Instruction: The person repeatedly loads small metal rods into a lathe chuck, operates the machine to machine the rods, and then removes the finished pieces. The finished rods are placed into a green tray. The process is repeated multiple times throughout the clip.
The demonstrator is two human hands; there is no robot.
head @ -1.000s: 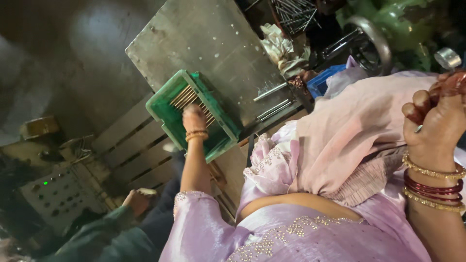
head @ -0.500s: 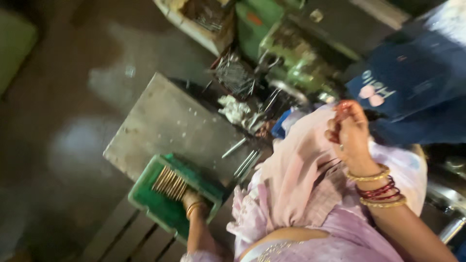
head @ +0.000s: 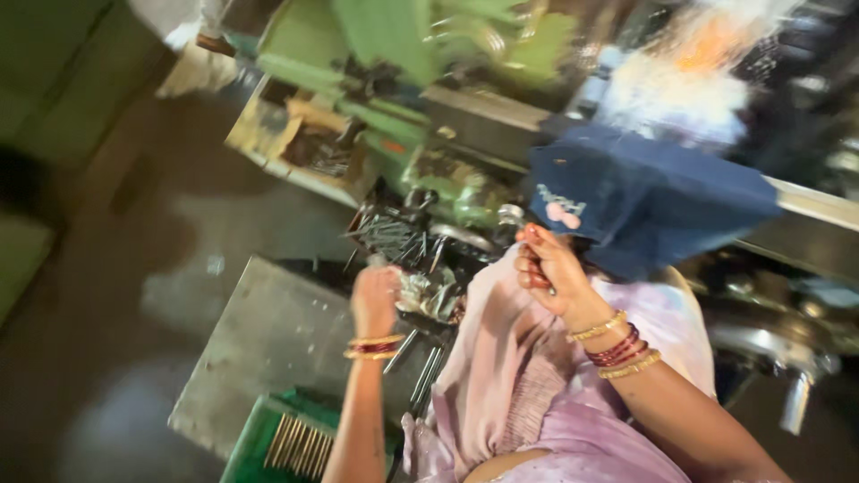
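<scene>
Above green crate (head: 268,443): left hand (head: 376,300) closed, reaching crumpled rag (head: 429,293); right hand (head: 548,273) gripping pink cloth (head: 501,358). Rods (head: 300,444) stacked in crate, more loose beside.

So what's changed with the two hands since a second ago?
The left hand has left the green crate of metal rods and risen to the crumpled rag by the green machine. I cannot tell whether it grips anything. The right hand stays raised and curled by the blue cloth. The rods remain in the crate.
</scene>
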